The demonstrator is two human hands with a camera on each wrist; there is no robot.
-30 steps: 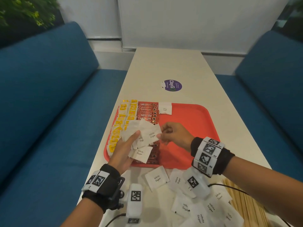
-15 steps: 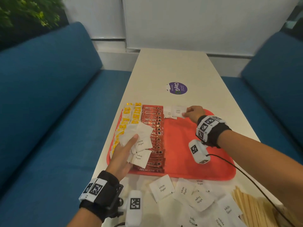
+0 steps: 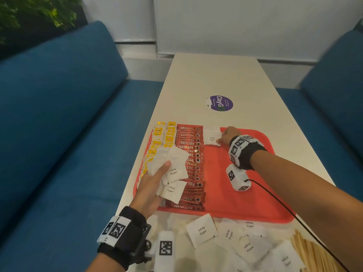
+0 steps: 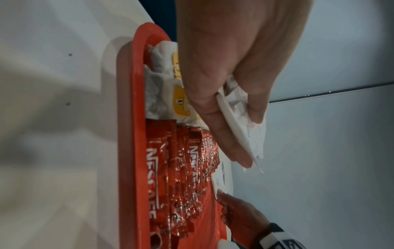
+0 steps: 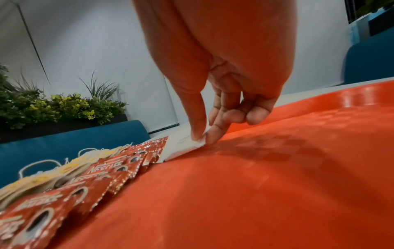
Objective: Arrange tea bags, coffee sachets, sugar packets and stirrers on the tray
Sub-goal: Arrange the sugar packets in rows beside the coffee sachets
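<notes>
While the left hand (image 3: 151, 185) grips a fanned bunch of white sugar packets (image 3: 172, 167) above the tea bags (image 3: 163, 134) and Nescafe sachets (image 3: 191, 163), the right hand (image 3: 228, 135) is setting one sugar packet (image 3: 212, 138) at the far end of the red tray (image 3: 245, 193), thumb and forefinger pinching its corner right beside the sachet column. So we're on the sugar step (barely started, I'd say). Next it probably needs to let go and pull another from the bunch. More packets (image 3: 202, 229) and the wooden stirrers (image 3: 306, 250) sit on the worktop (image 3: 216, 75).
</notes>
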